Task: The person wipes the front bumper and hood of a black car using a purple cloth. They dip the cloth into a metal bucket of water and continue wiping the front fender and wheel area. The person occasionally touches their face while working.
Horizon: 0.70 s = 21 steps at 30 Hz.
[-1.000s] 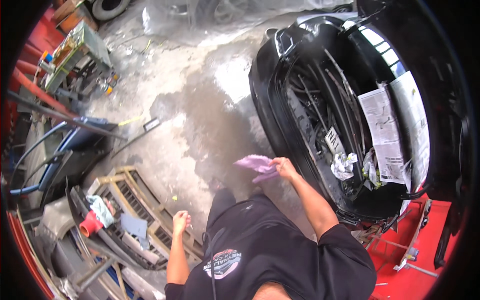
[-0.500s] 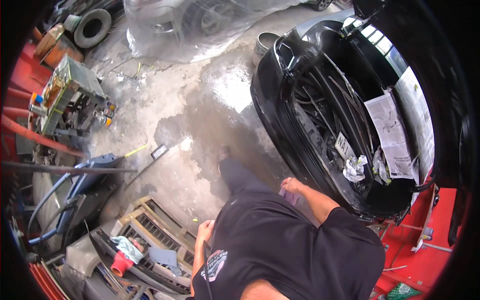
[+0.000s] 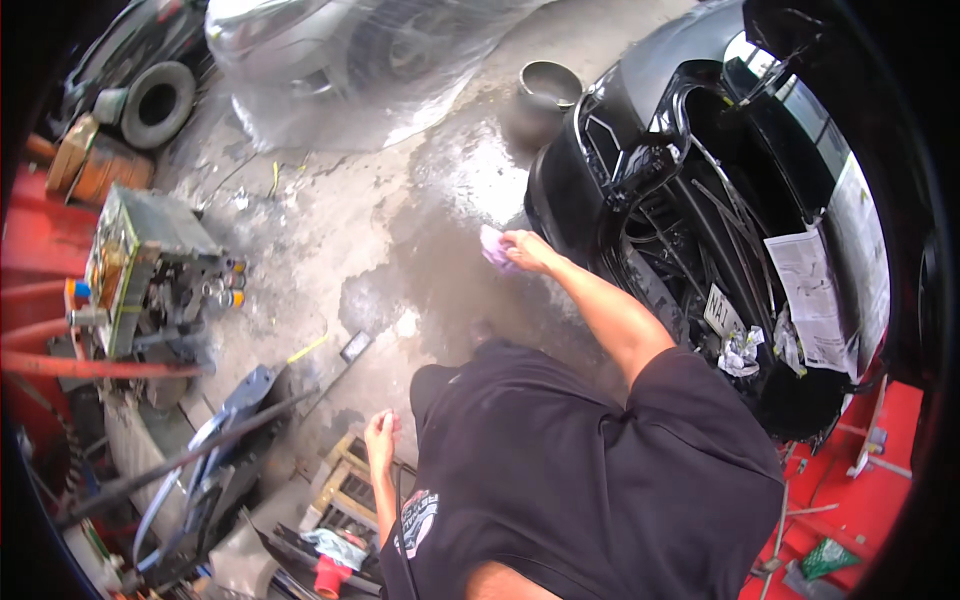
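Observation:
My right hand (image 3: 532, 252) is stretched forward over the wet floor and closed on a crumpled pale purple cloth (image 3: 493, 247). The cloth hangs from the fingertips, apart from the black car body (image 3: 555, 195) just to the right. Down by my left side, my left hand (image 3: 380, 437) is curled closed above a worn wooden frame (image 3: 342, 487). Whatever its fingers may hold is hidden. The car's open compartment holds a white plate (image 3: 721, 312) and crumpled paper (image 3: 740, 352). Newspaper sheets (image 3: 808, 290) cover part of its right side.
A dark bucket (image 3: 550, 90) stands beyond the car's corner. Ahead, a car lies under clear plastic sheeting (image 3: 330, 90). A metal workbench (image 3: 160, 225), a tire (image 3: 158, 105) and loose car panels (image 3: 215, 425) line the left. A thin dark pole (image 3: 200, 450) crosses the lower left.
My right hand has swung forward and left with the purple cloth, away from beside my body. My left hand has moved slightly left and stays curled. The view has shifted with my body.

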Motion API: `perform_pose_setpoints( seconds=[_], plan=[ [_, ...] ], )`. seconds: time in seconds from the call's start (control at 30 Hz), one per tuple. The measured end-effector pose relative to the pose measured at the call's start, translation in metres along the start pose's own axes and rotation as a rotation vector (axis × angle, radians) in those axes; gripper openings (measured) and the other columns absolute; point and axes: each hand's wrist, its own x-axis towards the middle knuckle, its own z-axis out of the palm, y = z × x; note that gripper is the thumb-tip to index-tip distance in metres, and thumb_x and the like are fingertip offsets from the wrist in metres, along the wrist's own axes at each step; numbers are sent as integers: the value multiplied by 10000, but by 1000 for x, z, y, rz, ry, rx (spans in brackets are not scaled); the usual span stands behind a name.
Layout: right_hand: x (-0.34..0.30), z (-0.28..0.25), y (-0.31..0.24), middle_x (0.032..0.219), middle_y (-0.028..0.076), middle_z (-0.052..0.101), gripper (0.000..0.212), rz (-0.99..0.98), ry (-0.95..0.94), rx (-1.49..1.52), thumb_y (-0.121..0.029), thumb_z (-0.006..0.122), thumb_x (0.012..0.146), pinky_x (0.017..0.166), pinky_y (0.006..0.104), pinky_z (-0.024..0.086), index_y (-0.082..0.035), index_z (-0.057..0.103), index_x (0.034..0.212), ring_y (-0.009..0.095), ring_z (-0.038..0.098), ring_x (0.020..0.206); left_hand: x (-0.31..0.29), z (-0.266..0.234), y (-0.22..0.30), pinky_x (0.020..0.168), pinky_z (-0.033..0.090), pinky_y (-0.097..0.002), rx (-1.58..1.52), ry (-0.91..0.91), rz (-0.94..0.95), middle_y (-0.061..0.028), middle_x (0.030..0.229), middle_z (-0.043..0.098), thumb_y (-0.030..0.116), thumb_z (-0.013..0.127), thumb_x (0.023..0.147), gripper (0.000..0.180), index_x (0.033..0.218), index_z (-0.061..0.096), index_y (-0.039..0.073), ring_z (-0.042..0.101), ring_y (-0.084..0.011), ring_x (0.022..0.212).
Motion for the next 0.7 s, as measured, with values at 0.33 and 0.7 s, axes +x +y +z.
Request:
perform_pose_setpoints(
  seconds=[0.33, 0.7],
  plan=[
    [53, 35, -30, 1104, 204, 769, 329, 446, -388, 77, -167, 611, 835, 888, 502, 592, -91, 756, 1120, 386, 749, 1023, 210, -100, 60, 745, 574, -336, 344, -251, -141, -96, 1062, 767, 292, 636, 1043, 310, 1238, 713, 62, 722, -184, 866],
    [20, 21, -20, 1081, 170, 797, 381, 932, 113, 67, -263, 652, 865, 894, 416, 600, -102, 789, 1181, 311, 772, 1022, 524, -87, 374, 699, 565, -338, 327, -349, 48, -96, 994, 751, 273, 634, 1027, 269, 1168, 713, 58, 708, -186, 814]
  ],
)
